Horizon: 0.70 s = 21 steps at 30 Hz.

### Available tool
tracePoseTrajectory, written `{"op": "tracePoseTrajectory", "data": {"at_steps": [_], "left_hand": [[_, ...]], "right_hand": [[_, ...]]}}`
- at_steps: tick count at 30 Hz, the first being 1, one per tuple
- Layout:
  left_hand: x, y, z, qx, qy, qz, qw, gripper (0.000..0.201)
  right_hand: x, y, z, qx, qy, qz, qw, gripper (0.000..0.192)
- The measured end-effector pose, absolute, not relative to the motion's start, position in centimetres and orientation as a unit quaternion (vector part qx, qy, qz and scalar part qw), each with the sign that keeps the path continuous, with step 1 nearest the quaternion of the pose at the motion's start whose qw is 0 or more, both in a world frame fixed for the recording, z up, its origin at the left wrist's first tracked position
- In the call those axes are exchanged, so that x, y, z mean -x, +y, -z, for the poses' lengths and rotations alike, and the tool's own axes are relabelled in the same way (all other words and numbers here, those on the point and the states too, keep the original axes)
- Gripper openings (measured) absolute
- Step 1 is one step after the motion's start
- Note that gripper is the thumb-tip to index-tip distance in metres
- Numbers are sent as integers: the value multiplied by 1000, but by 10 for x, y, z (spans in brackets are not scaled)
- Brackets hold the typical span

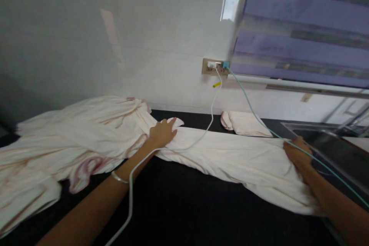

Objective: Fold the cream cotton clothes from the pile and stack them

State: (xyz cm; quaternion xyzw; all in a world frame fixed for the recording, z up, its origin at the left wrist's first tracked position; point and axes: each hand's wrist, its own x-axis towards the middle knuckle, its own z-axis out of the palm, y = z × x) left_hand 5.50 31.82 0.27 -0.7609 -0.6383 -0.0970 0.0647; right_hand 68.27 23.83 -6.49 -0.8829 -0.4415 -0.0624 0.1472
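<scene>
A cream garment with pink trim [225,150] lies across the black counter, one long part drawn out flat between my hands. My left hand [163,134] grips the cloth near the middle, where the smooth part meets a bunched heap of the same fabric [95,123] on the left. At the far right end, my right hand [298,152] is closed on the upper corner of the cloth; its fingertips are partly hidden. The lower edge hangs in loose waves towards me. Behind it rests a small folded cream cloth with a pink edge [250,123].
A white cable [211,111] runs from the wall socket [205,66] over the cloth and my left forearm. A teal cable [248,98] crosses above my right hand. At the right is a sink [317,128]; a purple striped blind [302,19] hangs above.
</scene>
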Motion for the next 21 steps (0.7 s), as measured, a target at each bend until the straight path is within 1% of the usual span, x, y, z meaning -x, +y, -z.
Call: {"op": "tracePoseTrajectory", "data": {"at_steps": [3, 5, 7, 10, 12, 15, 16, 19, 21], "left_hand": [[-69, 337, -19, 800, -584, 79, 112, 51], [-79, 349, -26, 839, -527, 66, 122, 52], [-86, 359, -25, 875, -472, 29, 108, 50], [-87, 371, -15, 899, -433, -2, 61, 37], [-83, 377, -10, 896, -443, 16, 34, 38], [-75, 387, -11, 880, -471, 60, 22, 53], [-72, 391, -14, 874, -479, 84, 16, 54], [-66, 405, -28, 859, -491, 144, -18, 49], [-64, 415, -38, 861, -486, 147, -38, 44]], "right_hand": [[-676, 237, 63, 891, -422, 67, 153, 47], [-675, 237, 61, 884, -442, 58, 138, 44], [-676, 236, 59, 878, -459, 51, 125, 45], [-677, 230, 59, 858, -497, 43, 125, 48], [-678, 225, 61, 842, -521, 37, 136, 48], [-682, 219, 66, 802, -573, 44, 165, 43], [-683, 219, 67, 791, -585, 49, 172, 42], [-687, 221, 70, 793, -583, 56, 167, 45], [-688, 223, 70, 808, -566, 51, 157, 47]]}}
